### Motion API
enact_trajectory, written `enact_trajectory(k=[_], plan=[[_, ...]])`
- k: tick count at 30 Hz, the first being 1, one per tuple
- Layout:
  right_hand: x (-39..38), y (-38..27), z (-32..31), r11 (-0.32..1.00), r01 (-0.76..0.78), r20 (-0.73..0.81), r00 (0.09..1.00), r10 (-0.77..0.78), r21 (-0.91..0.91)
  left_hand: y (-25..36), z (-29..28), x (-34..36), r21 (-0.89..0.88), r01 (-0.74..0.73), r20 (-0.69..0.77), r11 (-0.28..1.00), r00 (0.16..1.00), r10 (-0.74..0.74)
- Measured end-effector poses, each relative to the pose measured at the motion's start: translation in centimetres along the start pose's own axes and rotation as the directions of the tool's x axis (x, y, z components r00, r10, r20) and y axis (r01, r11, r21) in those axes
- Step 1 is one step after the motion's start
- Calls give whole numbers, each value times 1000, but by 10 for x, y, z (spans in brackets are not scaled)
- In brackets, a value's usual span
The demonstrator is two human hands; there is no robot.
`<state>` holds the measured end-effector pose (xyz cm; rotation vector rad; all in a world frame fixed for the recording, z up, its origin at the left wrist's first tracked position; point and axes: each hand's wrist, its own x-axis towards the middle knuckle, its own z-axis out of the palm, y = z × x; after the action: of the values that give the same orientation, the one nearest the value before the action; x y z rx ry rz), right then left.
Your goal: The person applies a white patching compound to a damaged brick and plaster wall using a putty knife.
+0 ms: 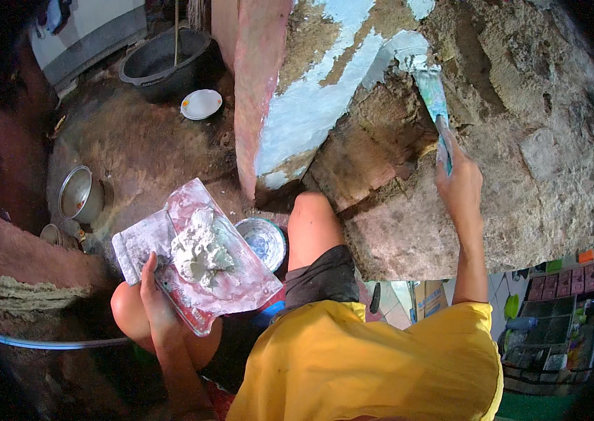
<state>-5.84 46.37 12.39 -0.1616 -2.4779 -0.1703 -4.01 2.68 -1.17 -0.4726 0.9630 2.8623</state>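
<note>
My left hand grips the edge of a pink, putty-smeared board, its thumb lying on top. A thick heap of white putty sits mid-board. Under that thumb, a pale, smeared flat piece extends to the left; I cannot tell whether it belongs to the board. My right hand, reaching up to the right, is closed round the handle of a putty knife. The blade touches wet white putty on the rough wall. A white-coated band runs along the wall's corner.
A round putty-smeared tub stands beside my knee. On the floor to the left are a metal pot, a white plate and a large black basin. Crates and household items fill the lower right. A blue-white hose runs lower left.
</note>
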Motion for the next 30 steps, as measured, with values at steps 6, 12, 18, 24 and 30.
enact_trajectory(k=[6, 12, 18, 24, 30], plan=[[-6, -16, -21, 994, -97, 147, 984, 103, -51, 3, 25, -11, -4, 51, 59, 999, 997, -50], [-12, -18, -32, 987, -37, 184, 981, 66, -159, 2, 17, -7, 18, 40, 5, 999, 999, -40], [-17, -7, -39, 986, -12, 235, 971, 51, -166, 5, 26, -12, 75, 38, -61, 996, 998, -33], [-12, 7, -62, 992, -20, 296, 953, 56, -123, 2, 26, -8, -2, 26, -53, 1000, 998, -26], [-13, 41, -81, 983, 2, 179, 983, -36, 183, 6, 68, -22, 36, 54, -309, 998, 950, -40]])
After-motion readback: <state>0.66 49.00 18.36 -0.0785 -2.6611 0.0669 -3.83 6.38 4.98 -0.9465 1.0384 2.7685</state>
